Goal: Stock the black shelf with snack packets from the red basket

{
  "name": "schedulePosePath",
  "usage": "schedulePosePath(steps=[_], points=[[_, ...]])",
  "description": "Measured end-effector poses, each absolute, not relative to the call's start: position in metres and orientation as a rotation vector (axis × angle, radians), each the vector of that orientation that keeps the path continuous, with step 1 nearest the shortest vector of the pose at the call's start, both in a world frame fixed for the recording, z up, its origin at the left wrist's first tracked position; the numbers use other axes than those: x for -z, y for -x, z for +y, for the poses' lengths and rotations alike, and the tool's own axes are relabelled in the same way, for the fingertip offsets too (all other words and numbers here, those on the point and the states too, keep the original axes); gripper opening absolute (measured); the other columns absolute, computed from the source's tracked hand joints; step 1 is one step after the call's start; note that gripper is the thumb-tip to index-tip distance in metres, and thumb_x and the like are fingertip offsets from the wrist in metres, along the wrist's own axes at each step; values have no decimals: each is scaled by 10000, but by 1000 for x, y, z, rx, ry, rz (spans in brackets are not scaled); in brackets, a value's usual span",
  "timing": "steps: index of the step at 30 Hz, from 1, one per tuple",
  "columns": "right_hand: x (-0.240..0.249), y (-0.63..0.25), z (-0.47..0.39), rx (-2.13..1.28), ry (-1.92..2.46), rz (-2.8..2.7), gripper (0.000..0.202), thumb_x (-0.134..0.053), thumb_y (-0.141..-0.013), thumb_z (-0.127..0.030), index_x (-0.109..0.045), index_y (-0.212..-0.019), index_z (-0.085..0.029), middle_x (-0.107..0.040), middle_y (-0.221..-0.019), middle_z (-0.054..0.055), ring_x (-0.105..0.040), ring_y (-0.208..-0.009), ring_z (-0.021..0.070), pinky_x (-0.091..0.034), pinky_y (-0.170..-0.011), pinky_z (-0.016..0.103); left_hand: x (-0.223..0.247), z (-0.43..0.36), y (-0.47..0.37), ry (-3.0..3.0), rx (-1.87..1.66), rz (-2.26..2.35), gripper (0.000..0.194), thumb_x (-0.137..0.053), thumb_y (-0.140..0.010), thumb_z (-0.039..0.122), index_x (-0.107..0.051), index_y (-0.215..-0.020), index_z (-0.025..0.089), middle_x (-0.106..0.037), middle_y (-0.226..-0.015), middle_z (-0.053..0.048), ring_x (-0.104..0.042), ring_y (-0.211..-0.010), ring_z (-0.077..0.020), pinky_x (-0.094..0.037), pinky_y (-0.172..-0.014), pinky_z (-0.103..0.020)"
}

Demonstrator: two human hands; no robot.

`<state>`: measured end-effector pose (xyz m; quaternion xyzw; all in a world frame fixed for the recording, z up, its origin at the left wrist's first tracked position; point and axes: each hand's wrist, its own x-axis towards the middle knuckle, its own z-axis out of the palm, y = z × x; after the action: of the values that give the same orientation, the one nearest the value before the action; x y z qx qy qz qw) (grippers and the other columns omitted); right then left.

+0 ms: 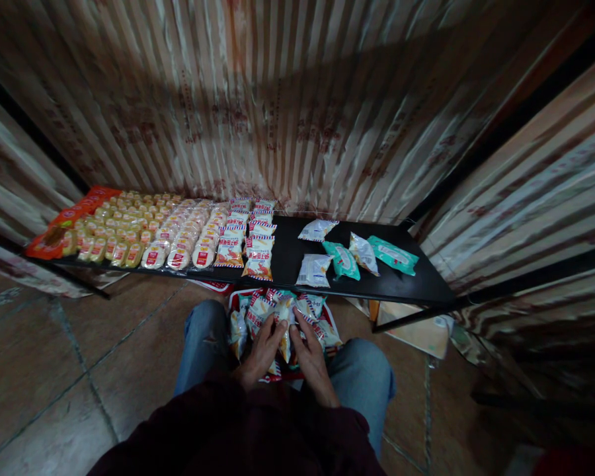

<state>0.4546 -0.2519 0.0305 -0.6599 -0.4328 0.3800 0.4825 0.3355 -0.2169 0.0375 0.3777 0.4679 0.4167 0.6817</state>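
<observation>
Between my knees, my left hand and my right hand hold one small snack packet from its two sides, with fingers curved against it. It is white and yellowish, and its print is too small to read. Below and around it, more snack packets in red-and-white, white and green wrappers fill a red basket. On the black shelf ahead, snack packets with striped edges stand in two rows.
Left of the rows lie round wrapped cakes, small yellow-wrapped cakes and an orange bag. Loose white packets and green packets lie on the shelf's right part. A striped curtain hangs behind; dark metal posts flank it.
</observation>
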Motion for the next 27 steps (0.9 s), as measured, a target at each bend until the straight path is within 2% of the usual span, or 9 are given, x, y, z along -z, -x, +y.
schedulePosePath(steps=[3, 7, 11, 14, 19, 23, 27], points=[[-30, -455, -253, -856, 1606, -1117, 501, -489, -855, -514, -559, -1283, -264, -538, -1348, 61, -449, -1273, 235, -285, -1117, 446, -41, -218, -336, -906, -892, 1075, 456, -685, -730, 431, -627, -1111, 187, -619, -1218, -110, -474, -1237, -293, -318, -1071, -386], [-27, -452, -253, -775, 1585, -1191, 409, -490, -860, -435, -604, -1225, -290, -587, -1275, 52, -497, -1213, 231, -371, -1058, 439, -41, -219, -337, -940, -875, 1037, 506, -668, -743, 456, -594, -1156, 174, -606, -1243, -112, -514, -1194, -277, -342, -1054, -386], [-24, -449, -253, -752, 1583, -1181, 430, -493, -856, -396, -571, -1256, -260, -586, -1272, 75, -540, -1153, 239, -424, -1002, 444, -36, -219, -339, -765, -898, 981, 517, -703, -699, 456, -611, -1125, 178, -651, -1175, -100, -576, -1116, -271, -395, -1007, -385], [-25, -448, -252, -704, 1603, -1158, 421, -500, -851, -386, -579, -1236, -236, -615, -1227, 87, -553, -1125, 242, -423, -996, 448, -33, -217, -339, -530, -892, 919, 525, -722, -659, 442, -632, -1096, 164, -691, -1085, -101, -626, -1037, -280, -456, -935, -393], [-30, -448, -252, -516, 1605, -1234, 293, -511, -845, -367, -666, -1066, -254, -627, -1167, 76, -536, -1120, 240, -391, -1011, 466, -33, -214, -338, -286, -884, 889, 466, -715, -651, 363, -652, -1053, 136, -725, -947, -92, -662, -969, -277, -509, -871, -376], [-31, -449, -252, -480, 1629, -1265, 279, -510, -847, -354, -674, -1046, -248, -618, -1167, 87, -536, -1109, 241, -383, -1009, 472, -30, -213, -335, -208, -850, 871, 455, -687, -680, 326, -640, -1085, 125, -720, -985, -106, -660, -982, -283, -513, -885, -385], [-31, -450, -252, -475, 1651, -1298, 289, -496, -858, -362, -671, -1065, -259, -619, -1176, 81, -533, -1120, 244, -379, -1014, 474, -20, -212, -334, -340, -873, 890, 447, -667, -704, 385, -650, -1070, 129, -719, -974, -118, -651, -1005, -297, -501, -917, -419]])
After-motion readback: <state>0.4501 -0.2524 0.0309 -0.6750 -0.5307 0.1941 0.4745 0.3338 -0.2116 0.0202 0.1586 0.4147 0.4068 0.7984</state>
